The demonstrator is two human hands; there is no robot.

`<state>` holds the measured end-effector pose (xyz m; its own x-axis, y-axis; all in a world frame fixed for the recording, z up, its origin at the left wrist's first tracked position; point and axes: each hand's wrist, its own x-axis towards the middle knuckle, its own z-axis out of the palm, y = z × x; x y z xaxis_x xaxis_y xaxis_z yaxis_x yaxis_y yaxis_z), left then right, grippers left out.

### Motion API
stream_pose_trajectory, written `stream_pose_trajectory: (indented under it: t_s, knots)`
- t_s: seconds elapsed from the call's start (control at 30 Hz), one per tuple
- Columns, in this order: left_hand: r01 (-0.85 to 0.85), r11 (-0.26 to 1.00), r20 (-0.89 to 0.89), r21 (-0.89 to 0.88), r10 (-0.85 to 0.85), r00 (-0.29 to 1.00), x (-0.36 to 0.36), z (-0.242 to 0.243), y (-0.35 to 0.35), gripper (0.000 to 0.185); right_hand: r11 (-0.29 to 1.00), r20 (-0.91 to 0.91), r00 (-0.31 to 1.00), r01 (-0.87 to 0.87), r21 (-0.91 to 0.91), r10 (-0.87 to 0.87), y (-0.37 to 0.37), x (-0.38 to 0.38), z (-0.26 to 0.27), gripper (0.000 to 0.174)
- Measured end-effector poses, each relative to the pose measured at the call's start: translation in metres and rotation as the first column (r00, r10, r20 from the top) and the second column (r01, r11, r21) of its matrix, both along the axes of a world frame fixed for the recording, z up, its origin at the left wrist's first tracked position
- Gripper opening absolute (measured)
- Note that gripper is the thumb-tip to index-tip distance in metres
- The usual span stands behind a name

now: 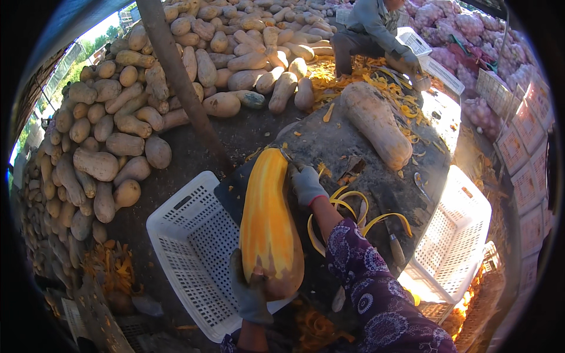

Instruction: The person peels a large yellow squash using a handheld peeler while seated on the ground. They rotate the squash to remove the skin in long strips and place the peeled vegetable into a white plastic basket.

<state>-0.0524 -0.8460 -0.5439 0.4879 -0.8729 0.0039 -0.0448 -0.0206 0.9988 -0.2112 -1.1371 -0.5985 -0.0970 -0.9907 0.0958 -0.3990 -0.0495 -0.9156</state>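
Observation:
A large squash (269,216), its peel partly stripped to orange flesh, stands nearly upright in the view before me. My left hand (251,287), in a grey glove, grips its unpeeled bulbous lower end, thumb on the skin. Near the top end is my right hand (306,183), gloved too, closed around a tool whose metal edge touches the squash; the tool's handle is mostly hidden. Long peel strips (362,207) curl beside my right forearm. A knife with a wooden handle (396,249) lies right of that forearm. Farther up the dark work surface (318,137) rests an unpeeled squash (375,123).
White plastic crates stand at left (170,234) and right (470,220) of the work surface. A big heap of squashes (128,119) fills the upper left. Another person (375,31) sits at the far side among peelings. Net bags (468,26) and a wooden post (181,84) are also there.

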Motion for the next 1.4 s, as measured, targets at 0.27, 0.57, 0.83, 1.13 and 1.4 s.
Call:
stream_pose_trajectory:
  t_s: [0.27,0.57,0.83,1.13,1.4]
  knots:
    - [0.017,1.000,-0.041,0.000,-0.017,0.999,-0.004,0.007,0.001,0.087,0.995,-0.087,0.994,-0.067,0.067,0.073,0.088,-0.010,0.026,0.037]
    - [0.024,0.999,0.033,-0.034,-0.023,0.999,0.003,0.008,0.000,0.088,0.944,0.014,0.957,-0.290,0.155,0.291,0.225,-0.038,0.088,0.037]
    - [0.055,0.993,-0.101,-0.100,-0.065,0.993,-0.001,-0.005,-0.004,0.095,0.885,-0.073,0.909,-0.379,0.271,0.411,0.369,-0.064,0.109,0.035]
    - [0.035,0.999,-0.229,0.005,-0.033,0.973,0.018,0.007,-0.002,0.081,0.982,0.102,0.985,-0.150,0.119,0.138,0.202,-0.057,0.118,0.040]
    - [0.012,1.000,-0.275,-0.021,-0.017,0.961,0.027,0.012,-0.004,0.073,0.945,0.206,0.978,-0.097,0.312,0.033,0.044,-0.008,0.059,0.038]
